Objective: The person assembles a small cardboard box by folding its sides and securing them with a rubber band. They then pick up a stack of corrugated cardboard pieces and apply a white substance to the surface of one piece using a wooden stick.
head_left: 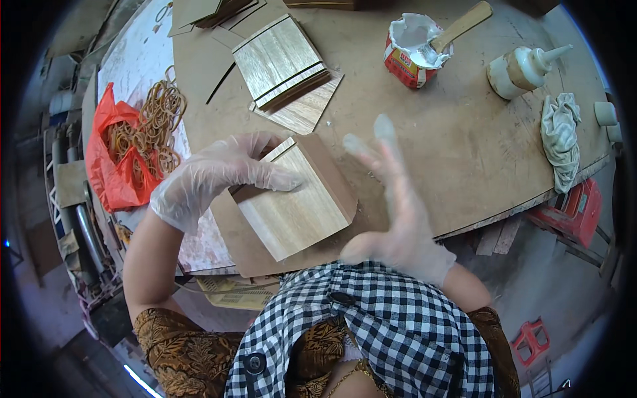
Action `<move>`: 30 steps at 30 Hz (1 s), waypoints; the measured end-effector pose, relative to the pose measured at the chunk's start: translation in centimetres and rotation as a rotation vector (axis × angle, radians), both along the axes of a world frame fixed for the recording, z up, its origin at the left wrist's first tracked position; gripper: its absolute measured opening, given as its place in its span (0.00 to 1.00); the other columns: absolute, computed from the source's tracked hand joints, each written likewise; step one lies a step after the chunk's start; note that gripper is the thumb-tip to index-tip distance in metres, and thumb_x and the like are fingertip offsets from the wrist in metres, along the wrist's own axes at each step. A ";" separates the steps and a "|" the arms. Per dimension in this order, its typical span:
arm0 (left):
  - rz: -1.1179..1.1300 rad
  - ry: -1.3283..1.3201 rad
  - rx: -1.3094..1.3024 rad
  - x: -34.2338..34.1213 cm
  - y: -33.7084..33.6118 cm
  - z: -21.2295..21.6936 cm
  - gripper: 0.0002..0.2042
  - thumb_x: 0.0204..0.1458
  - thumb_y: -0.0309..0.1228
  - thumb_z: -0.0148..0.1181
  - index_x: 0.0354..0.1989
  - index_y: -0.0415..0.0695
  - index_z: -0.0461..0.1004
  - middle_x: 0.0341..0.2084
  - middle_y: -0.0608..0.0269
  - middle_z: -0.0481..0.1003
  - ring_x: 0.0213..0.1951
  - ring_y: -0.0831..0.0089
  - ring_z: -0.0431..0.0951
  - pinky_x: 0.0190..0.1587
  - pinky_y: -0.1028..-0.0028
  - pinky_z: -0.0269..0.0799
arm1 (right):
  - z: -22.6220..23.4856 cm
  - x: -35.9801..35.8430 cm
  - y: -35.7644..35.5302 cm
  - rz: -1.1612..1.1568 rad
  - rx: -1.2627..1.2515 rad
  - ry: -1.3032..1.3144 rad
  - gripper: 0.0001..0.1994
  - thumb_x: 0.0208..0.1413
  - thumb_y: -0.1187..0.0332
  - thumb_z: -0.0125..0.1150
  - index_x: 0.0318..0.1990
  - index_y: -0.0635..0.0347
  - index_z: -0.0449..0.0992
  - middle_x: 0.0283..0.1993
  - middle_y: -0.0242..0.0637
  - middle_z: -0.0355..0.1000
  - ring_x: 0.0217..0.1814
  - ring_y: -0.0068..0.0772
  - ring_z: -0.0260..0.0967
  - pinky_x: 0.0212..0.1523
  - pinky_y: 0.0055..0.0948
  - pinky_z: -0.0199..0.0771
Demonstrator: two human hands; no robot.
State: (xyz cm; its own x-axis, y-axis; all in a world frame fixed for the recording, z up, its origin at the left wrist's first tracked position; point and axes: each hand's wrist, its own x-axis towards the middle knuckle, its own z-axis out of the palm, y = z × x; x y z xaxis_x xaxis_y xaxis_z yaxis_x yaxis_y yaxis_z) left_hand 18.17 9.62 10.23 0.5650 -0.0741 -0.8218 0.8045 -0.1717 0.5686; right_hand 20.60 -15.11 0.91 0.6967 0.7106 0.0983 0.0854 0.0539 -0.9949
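Note:
At the near edge of the table lies a box-shaped wooden block [298, 205], its top pale and grained, its right side plain brown. My left hand [232, 169], in a thin clear glove, grips its far left part, thumb on top and fingers partly hidden past the edge. A dark strip crosses the top near that hand. To the right of the block, my gloved right hand [401, 219] is raised with fingers spread, slightly blurred and holding nothing. Whitish smears show on its fingertips. Beyond them sits a similar wooden block [282, 56] with two dark bands, resting partly on a thin wooden panel [315, 106].
A red tub [406, 69] of white paste holds a wooden stick [464, 25]. Right of it are a squeeze bottle [521, 73] and a crumpled cloth [561, 142]. At left, rubber bands [156, 113] spill from a red plastic bag [109, 159]. A red stool [577, 212] stands beyond the table's edge.

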 end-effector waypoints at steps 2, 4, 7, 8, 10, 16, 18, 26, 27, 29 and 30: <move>-0.006 0.041 -0.011 0.1 0.3 -0.2 0.35 0.42 0.32 0.73 0.61 0.35 0.66 0.44 0.65 0.77 0.47 0.80 0.74 0.54 0.78 0.68 | 0.2 -0.6 0.6 0.107 -0.165 -0.098 0.63 0.46 0.41 0.68 0.72 0.68 0.26 0.75 0.63 0.31 0.75 0.56 0.45 0.72 0.46 0.50; -0.025 0.073 -0.022 0.3 0.4 -0.2 0.37 0.41 0.32 0.74 0.62 0.36 0.65 0.45 0.64 0.76 0.50 0.79 0.73 0.56 0.77 0.67 | -0.6 -1.2 1.3 0.084 -0.201 -0.192 0.64 0.46 0.43 0.70 0.71 0.68 0.25 0.75 0.63 0.31 0.75 0.58 0.43 0.72 0.45 0.50; -0.102 0.031 -0.034 -0.3 1.3 -1.4 0.41 0.38 0.32 0.76 0.64 0.37 0.63 0.49 0.62 0.74 0.54 0.76 0.71 0.57 0.76 0.65 | -1.0 -1.5 1.6 0.083 -0.192 -0.224 0.63 0.45 0.48 0.72 0.71 0.68 0.25 0.75 0.63 0.30 0.75 0.60 0.41 0.72 0.45 0.50; -0.062 0.036 -0.063 -0.4 1.2 -1.3 0.41 0.38 0.31 0.76 0.63 0.37 0.63 0.50 0.62 0.73 0.55 0.76 0.70 0.58 0.76 0.65 | -0.9 -1.6 1.6 0.089 -0.178 -0.216 0.63 0.45 0.50 0.72 0.72 0.68 0.25 0.75 0.63 0.29 0.76 0.60 0.41 0.72 0.45 0.50; 0.013 0.045 -0.129 -0.6 0.7 -1.1 0.41 0.36 0.30 0.77 0.63 0.38 0.63 0.52 0.62 0.72 0.56 0.74 0.69 0.59 0.75 0.64 | -1.0 -1.6 1.4 0.088 -0.166 -0.182 0.63 0.45 0.52 0.72 0.72 0.67 0.24 0.75 0.62 0.28 0.76 0.60 0.41 0.72 0.45 0.50; 0.148 -0.023 -0.005 -2.8 -1.6 1.6 0.41 0.33 0.32 0.80 0.58 0.36 0.64 0.45 0.60 0.74 0.49 0.73 0.74 0.55 0.75 0.67 | -1.1 -1.7 0.7 0.126 -0.121 -0.190 0.67 0.41 0.49 0.75 0.71 0.66 0.22 0.76 0.62 0.27 0.78 0.59 0.32 0.74 0.44 0.44; 0.183 -0.203 -0.045 -4.9 -1.2 0.5 0.45 0.30 0.30 0.81 0.60 0.37 0.61 0.48 0.60 0.72 0.52 0.72 0.71 0.57 0.74 0.65 | -0.8 -1.8 0.5 0.165 -0.143 -0.188 0.69 0.38 0.47 0.77 0.71 0.65 0.22 0.76 0.62 0.26 0.79 0.58 0.29 0.75 0.44 0.41; 0.441 -0.797 0.015 -11.7 -2.7 -2.2 0.55 0.19 0.30 0.84 0.63 0.42 0.58 0.58 0.59 0.63 0.61 0.66 0.64 0.67 0.64 0.54 | 1.8 -1.0 0.8 0.217 0.024 -0.160 0.70 0.32 0.52 0.82 0.73 0.63 0.29 0.76 0.60 0.33 0.78 0.55 0.35 0.74 0.45 0.43; 0.512 -0.799 -0.068 -12.2 -3.4 -2.8 0.55 0.20 0.30 0.84 0.64 0.43 0.57 0.60 0.58 0.62 0.62 0.66 0.63 0.67 0.64 0.54 | 2.4 -0.6 0.7 0.220 0.041 -0.244 0.69 0.32 0.53 0.83 0.73 0.63 0.32 0.76 0.59 0.35 0.77 0.54 0.38 0.73 0.44 0.45; 0.650 -0.805 -0.226 -13.1 -4.5 -3.9 0.54 0.22 0.29 0.83 0.64 0.44 0.56 0.62 0.57 0.60 0.64 0.64 0.62 0.68 0.62 0.54 | 3.7 0.0 0.7 0.275 0.073 -0.336 0.67 0.30 0.55 0.84 0.73 0.64 0.37 0.76 0.58 0.38 0.77 0.50 0.43 0.72 0.44 0.49; 0.644 -0.840 -0.240 -13.2 -4.7 -5.8 0.55 0.22 0.29 0.83 0.65 0.45 0.54 0.63 0.57 0.60 0.65 0.64 0.61 0.68 0.62 0.54 | 3.6 0.1 0.7 0.292 0.047 -0.307 0.62 0.31 0.57 0.84 0.71 0.63 0.44 0.74 0.55 0.45 0.72 0.49 0.52 0.69 0.42 0.56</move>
